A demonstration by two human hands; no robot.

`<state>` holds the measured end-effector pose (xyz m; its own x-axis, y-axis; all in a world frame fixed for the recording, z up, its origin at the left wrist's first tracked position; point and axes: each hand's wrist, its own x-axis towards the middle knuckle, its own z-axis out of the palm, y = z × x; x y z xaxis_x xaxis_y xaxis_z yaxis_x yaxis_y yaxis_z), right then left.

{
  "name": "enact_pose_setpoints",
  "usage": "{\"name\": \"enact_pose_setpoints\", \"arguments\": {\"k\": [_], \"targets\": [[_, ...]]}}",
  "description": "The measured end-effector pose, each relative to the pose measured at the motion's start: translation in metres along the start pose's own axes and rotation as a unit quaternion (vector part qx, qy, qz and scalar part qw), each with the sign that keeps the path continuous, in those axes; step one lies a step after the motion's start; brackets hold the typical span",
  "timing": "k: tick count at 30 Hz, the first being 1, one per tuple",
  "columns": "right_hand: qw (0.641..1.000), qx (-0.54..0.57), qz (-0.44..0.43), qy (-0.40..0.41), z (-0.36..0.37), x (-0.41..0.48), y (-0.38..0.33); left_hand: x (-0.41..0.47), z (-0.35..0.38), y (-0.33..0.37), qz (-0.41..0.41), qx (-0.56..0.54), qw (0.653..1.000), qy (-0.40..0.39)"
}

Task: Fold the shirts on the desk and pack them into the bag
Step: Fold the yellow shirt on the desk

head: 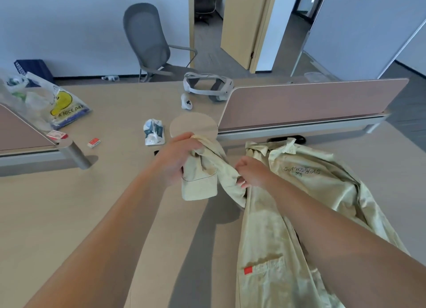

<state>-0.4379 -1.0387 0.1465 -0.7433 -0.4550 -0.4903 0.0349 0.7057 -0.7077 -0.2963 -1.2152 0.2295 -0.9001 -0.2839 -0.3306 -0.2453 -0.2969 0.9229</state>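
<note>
Folding has barely begun. The left hand (pixel 178 156) bunches a sleeve of the pale yellow-green cotton shirt (pixel 306 192), fingers closed on it; the right hand (pixel 252 173) pinches fabric nearby. The shirt sprawls unfolded across the beige tabletop (pixel 92 204); the printed plastic bag (pixel 62 105) lies far left, unpacked.

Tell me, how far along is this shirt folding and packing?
Barely started. Nothing looks folded or packed: the plastic bag lies at the desk's far left with no shirt in it. In hand: the left hand lifts a sleeve of the pale green shirt while the right hand pinches the fabric beside it. The shirt sprawls unfolded, so folding and bagging remain.
</note>
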Motion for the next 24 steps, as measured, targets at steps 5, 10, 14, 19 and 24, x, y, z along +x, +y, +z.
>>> {"name": "enact_pose_setpoints", "arguments": {"k": [5,10,14,19,24], "targets": [[0.994,0.070,0.078,0.018,-0.017,-0.004,0.005,-0.013,0.030,0.026,0.068,-0.005,0.998,-0.001],[0.959,0.279,0.031,-0.028,-0.032,-0.001,0.000,-0.030,0.062,0.054,0.126,0.031,0.991,0.023],[0.946,0.325,0.013,0.000,-0.068,0.000,-0.023,-0.047,0.090,0.080,0.146,0.063,0.984,0.074],[0.991,0.103,0.033,-0.080,-0.112,-0.037,-0.001,-0.070,0.133,0.104,0.023,0.268,0.958,0.101],[0.990,0.021,0.020,-0.140,-0.121,-0.067,0.042,-0.075,0.161,0.086,-0.075,0.465,0.865,0.172]]}}
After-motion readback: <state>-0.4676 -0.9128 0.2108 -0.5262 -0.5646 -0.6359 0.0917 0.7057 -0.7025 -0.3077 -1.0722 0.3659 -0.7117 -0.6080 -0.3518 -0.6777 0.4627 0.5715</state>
